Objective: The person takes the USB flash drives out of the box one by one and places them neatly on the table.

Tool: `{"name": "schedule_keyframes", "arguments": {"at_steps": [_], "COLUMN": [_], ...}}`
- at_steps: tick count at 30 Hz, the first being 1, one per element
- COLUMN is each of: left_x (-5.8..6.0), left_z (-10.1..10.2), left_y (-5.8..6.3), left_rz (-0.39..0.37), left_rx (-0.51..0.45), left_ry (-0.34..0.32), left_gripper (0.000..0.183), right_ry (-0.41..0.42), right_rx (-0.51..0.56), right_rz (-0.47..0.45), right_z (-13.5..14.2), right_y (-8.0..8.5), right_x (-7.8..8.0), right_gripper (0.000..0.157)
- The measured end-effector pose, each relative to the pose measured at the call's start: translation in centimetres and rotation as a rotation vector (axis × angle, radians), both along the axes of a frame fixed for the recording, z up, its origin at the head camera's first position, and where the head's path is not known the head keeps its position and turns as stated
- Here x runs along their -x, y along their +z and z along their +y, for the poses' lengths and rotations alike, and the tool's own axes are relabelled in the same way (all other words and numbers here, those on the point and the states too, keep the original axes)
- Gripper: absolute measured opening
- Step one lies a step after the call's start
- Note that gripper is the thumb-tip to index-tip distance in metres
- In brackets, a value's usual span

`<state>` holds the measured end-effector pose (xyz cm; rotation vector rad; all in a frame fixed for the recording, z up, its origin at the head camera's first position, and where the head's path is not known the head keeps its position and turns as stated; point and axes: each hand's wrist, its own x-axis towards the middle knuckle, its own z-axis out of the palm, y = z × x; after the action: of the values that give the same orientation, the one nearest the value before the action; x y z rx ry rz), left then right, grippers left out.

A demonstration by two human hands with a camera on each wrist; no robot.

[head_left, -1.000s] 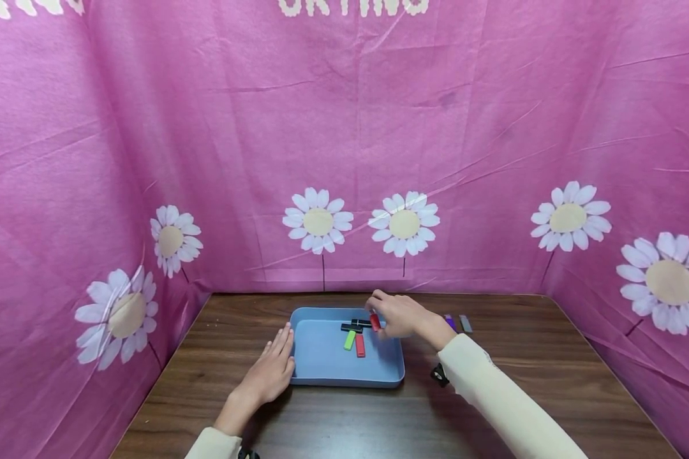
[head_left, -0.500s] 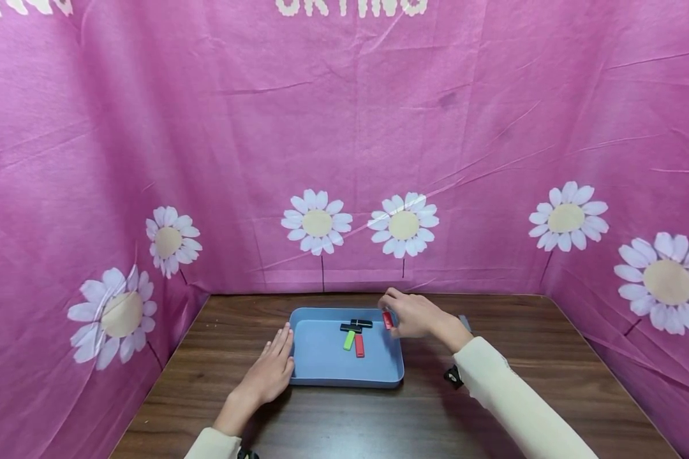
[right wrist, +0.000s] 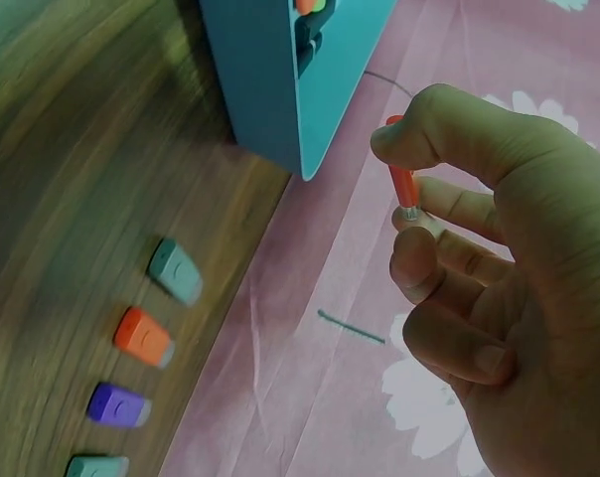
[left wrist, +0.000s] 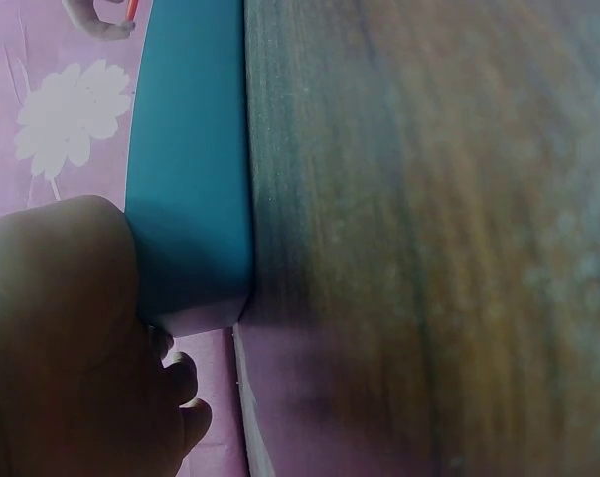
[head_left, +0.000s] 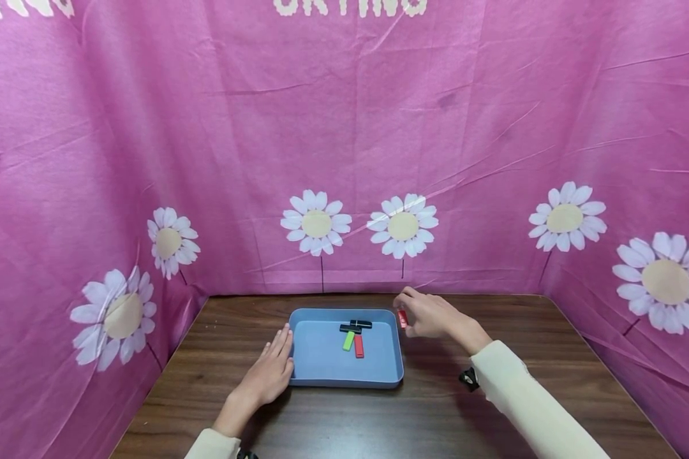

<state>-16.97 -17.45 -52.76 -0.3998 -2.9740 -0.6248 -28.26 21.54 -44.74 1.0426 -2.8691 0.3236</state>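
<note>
My right hand (head_left: 436, 317) pinches a small red USB stick (head_left: 402, 319) between thumb and fingers, just past the right rim of a blue tray (head_left: 344, 383). A silvery end shows on the held stick (right wrist: 403, 179) in the right wrist view. My left hand (head_left: 266, 370) lies with straight fingers against the tray's left side. Inside the tray, toward the back right, are a green stick (head_left: 349, 341), a red stick (head_left: 359, 346) and two overlapping black sticks (head_left: 360, 324).
In the right wrist view, a row of sticks lies on the wooden table (head_left: 494, 395): a teal one (right wrist: 176, 270), an orange one (right wrist: 144, 336), a purple one (right wrist: 118, 405) and another teal one (right wrist: 97, 466). A pink flowered cloth (head_left: 344, 127) encloses the table's back and sides.
My right hand has moved rightward with the red USB stick, from above the tray to beyond its right rim. The left hand and the sticks in the tray have stayed in place.
</note>
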Motion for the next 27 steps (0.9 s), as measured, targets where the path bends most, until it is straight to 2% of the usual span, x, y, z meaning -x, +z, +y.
{"name": "schedule_keyframes", "arguments": {"at_steps": [15, 22, 27], "left_x": [0.0, 0.1, 0.1], "left_z": [-0.2, -0.2, -0.2], "left_y": [-0.1, 0.0, 0.0], "left_rz": [0.002, 0.0, -0.008], "left_rx": [0.004, 0.005, 0.004], "left_ry": [-0.003, 0.001, -0.004], "left_gripper": [0.058, 0.058, 0.058], "right_ry": [-0.072, -0.104, -0.102], "right_rx": [0.009, 0.03, 0.051], "right_rz": [-0.01, -0.044, -0.02], "right_z": [3.9, 5.1, 5.9], "right_y": [-0.6, -0.9, -1.2], "right_x": [0.0, 0.0, 0.0], "right_gripper": [0.055, 0.055, 0.055]}}
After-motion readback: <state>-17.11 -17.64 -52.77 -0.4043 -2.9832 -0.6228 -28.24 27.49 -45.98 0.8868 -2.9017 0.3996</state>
